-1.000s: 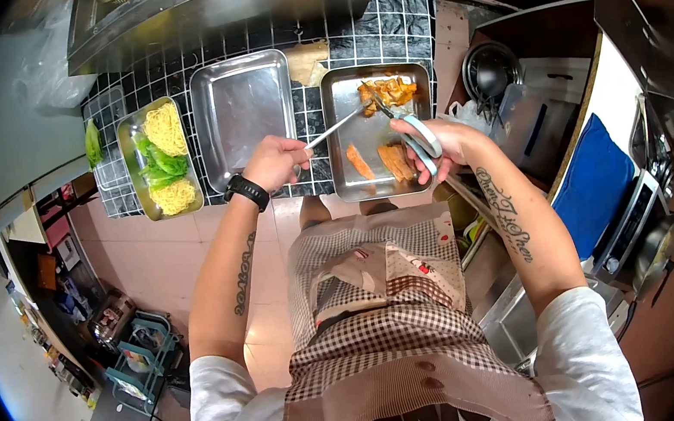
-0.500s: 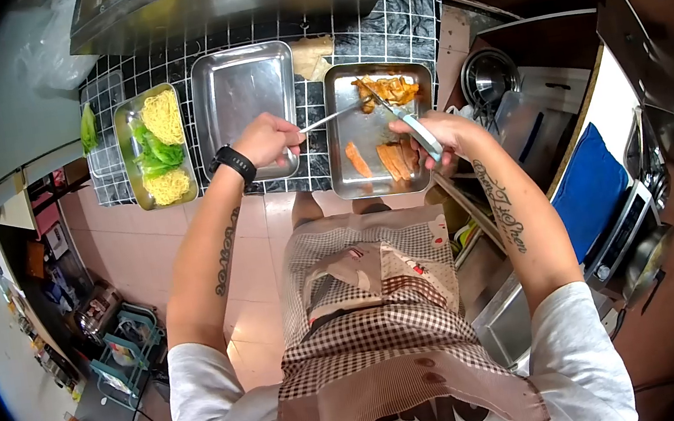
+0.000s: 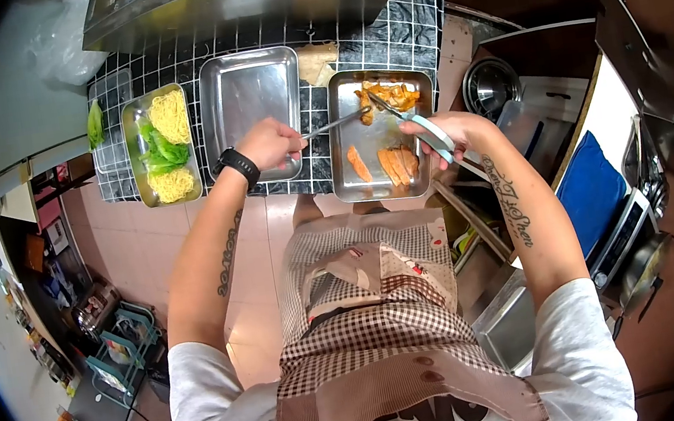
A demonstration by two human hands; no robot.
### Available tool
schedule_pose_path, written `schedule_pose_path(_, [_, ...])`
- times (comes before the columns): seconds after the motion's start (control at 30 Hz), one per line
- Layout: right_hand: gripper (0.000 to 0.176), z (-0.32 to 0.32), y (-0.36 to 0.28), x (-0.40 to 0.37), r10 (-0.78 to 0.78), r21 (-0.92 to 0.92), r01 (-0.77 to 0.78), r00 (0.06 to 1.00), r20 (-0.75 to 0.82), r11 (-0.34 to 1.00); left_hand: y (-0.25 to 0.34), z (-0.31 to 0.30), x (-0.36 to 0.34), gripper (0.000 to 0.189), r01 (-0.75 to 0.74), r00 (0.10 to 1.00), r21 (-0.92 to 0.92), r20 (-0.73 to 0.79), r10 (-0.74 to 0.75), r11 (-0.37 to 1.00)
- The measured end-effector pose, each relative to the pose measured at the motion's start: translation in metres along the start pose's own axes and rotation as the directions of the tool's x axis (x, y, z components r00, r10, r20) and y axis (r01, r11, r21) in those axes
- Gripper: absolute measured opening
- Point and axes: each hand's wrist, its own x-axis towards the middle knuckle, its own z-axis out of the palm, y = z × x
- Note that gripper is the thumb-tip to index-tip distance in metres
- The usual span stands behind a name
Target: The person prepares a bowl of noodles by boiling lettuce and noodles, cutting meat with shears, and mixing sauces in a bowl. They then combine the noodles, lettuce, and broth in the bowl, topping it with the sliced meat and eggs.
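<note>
My left hand (image 3: 271, 145), wearing a black watch, is closed around a long, thin metal utensil (image 3: 333, 125). Its tip touches a piece of the orange-brown sauced food (image 3: 394, 96) at the far end of the right metal tray (image 3: 349, 189). In my right hand (image 3: 458, 133) is a pair of scissors (image 3: 434, 137) with pale blue handles. Their dark blades point into the same food, beside the utensil's tip. Nearer me in that tray lie several orange slices (image 3: 397, 165), with a single slice (image 3: 358, 163) to their left.
Left of the right tray is a metal tray (image 3: 251, 92) with a bare bottom. Further left, another tray (image 3: 135, 166) holds yellow noodles (image 3: 169, 119) and green leaves (image 3: 163, 153). A steel appliance (image 3: 245, 6) stands behind the trays. Metal bowls (image 3: 490, 87) are at right.
The scissors have drawn back slightly toward me, and their handles look wider apart. A piece of food now shows at the utensil's tip. The whole view has shifted a little.
</note>
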Motion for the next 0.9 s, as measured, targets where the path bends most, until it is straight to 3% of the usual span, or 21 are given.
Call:
schedule_pose_path(0.07, [0.068,-0.001,-0.017,-0.005,-0.029,-0.032,0.030,0.999,0.014,0.999,-0.002,0.001,0.000,0.021,0.011,1.000,0.018,0.015,-0.012,1.000])
schedule_pose_path(0.13, [0.062,0.002,-0.016,0.013,-0.175,-0.012,0.174,0.982,-0.077,0.985,-0.004,0.003,0.003,0.021,0.025,1.000,0.013,0.010,-0.026,1.000])
schedule_pose_path(0.17, [0.060,0.006,-0.020,0.009,-0.152,0.080,0.161,0.982,-0.114,0.984,-0.004,0.005,0.002,0.021,0.036,0.999,0.003,0.006,-0.036,0.999])
schedule_pose_path(0.27, [0.061,0.014,0.004,0.015,-0.216,0.116,0.231,0.968,-0.125,0.966,-0.008,0.008,0.006,0.020,0.066,0.998,-0.035,0.003,-0.066,0.997])
schedule_pose_path(0.33, [0.059,0.024,0.016,-0.006,-0.131,0.235,0.159,0.983,-0.129,0.959,-0.003,0.012,0.004,0.020,0.084,0.996,-0.039,-0.003,-0.084,0.996])
schedule_pose_path(0.4, [0.059,0.038,0.031,-0.017,-0.156,0.338,0.210,0.971,-0.179,0.917,0.009,0.017,-0.003,0.022,0.102,0.995,-0.102,0.015,-0.101,0.990])
schedule_pose_path(0.47, [0.069,0.052,0.043,-0.026,-0.155,0.352,0.221,0.966,-0.206,0.909,0.019,0.019,-0.004,0.023,0.099,0.995,-0.129,0.020,-0.097,0.987])
schedule_pose_path(0.7, [0.060,0.074,0.036,-0.015,-0.232,0.398,0.234,0.971,-0.055,0.887,0.013,0.028,-0.027,0.028,0.081,0.995,-0.285,-0.038,-0.096,0.955])
schedule_pose_path(0.73, [0.058,0.076,0.032,-0.014,-0.199,0.476,0.223,0.975,-0.101,0.851,0.009,0.030,-0.034,0.028,0.085,0.994,-0.292,-0.047,-0.103,0.953])
schedule_pose_path(0.83, [0.059,0.070,0.037,-0.008,-0.189,0.490,0.223,0.975,-0.119,0.843,-0.005,0.034,-0.057,0.027,0.080,0.995,-0.384,-0.031,-0.099,0.920])
schedule_pose_path(0.9, [0.060,0.073,0.035,-0.025,-0.155,0.376,0.188,0.981,-0.117,0.907,-0.018,0.040,-0.063,0.027,0.069,0.995,-0.422,-0.031,-0.090,0.904])
